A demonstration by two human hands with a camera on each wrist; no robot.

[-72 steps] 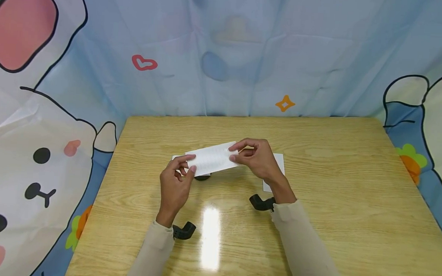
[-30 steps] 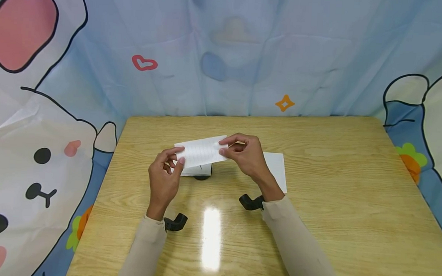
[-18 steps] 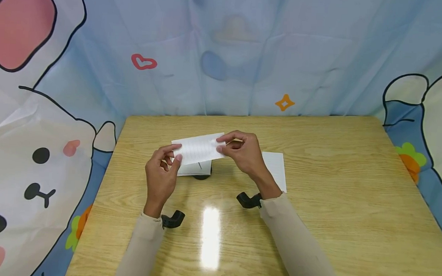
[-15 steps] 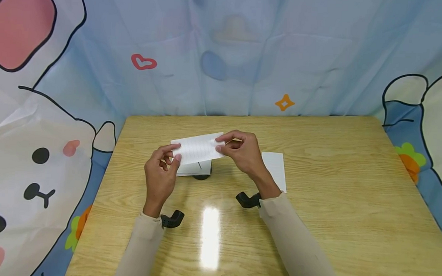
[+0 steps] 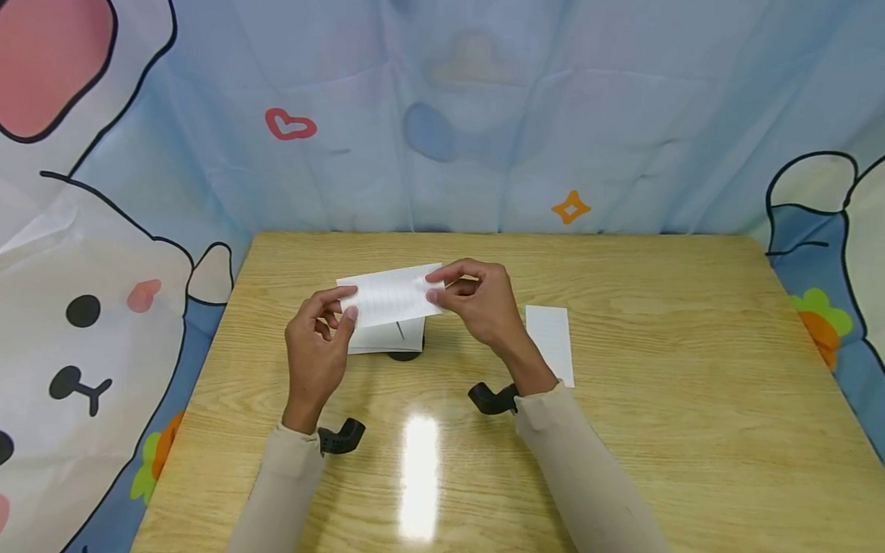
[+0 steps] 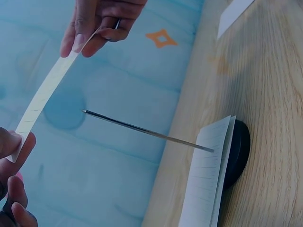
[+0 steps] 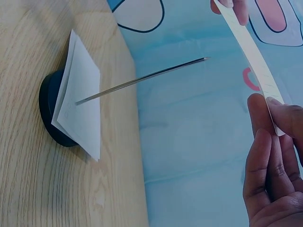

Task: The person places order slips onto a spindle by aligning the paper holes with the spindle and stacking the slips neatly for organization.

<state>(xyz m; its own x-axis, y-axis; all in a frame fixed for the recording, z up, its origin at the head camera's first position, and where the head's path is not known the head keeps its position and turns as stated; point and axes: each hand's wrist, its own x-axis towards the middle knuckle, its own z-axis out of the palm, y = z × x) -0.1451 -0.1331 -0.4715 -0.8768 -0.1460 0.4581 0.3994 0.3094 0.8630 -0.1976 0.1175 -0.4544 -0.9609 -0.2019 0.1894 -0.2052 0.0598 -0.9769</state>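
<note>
Aloft, one white rectangular slip of ruled paper [image 5: 391, 295] bows slightly between the left hand [image 5: 315, 347] and the right hand [image 5: 480, 305], finger and thumb pinching each end. Apart from it, one slender, shiny metal spike [image 6: 147, 130] pierces at least two stacked white paper slips [image 6: 201, 172] over one round black base [image 7: 47, 104]. One further white paper sheet [image 5: 550, 339] lies on the wood-grained bench [image 5: 707, 391].

The left sleeve [image 5: 277, 493] is long, plain beige cloth, lightly creased, ending in a loose cuff; beyond it the left hand [image 5: 315, 357] is bare. To the right of the left sleeve, the right sleeve [image 5: 600, 489] matches in beige, its cuff rumpled below a bare right hand [image 5: 486, 308]. A black, elbow-shaped wrist device [image 5: 341, 437] adjoins the left sleeve's cuff; its twin [image 5: 492, 398], also black and blunt-ended, is on the right wrist's side facing the left sleeve.
</note>
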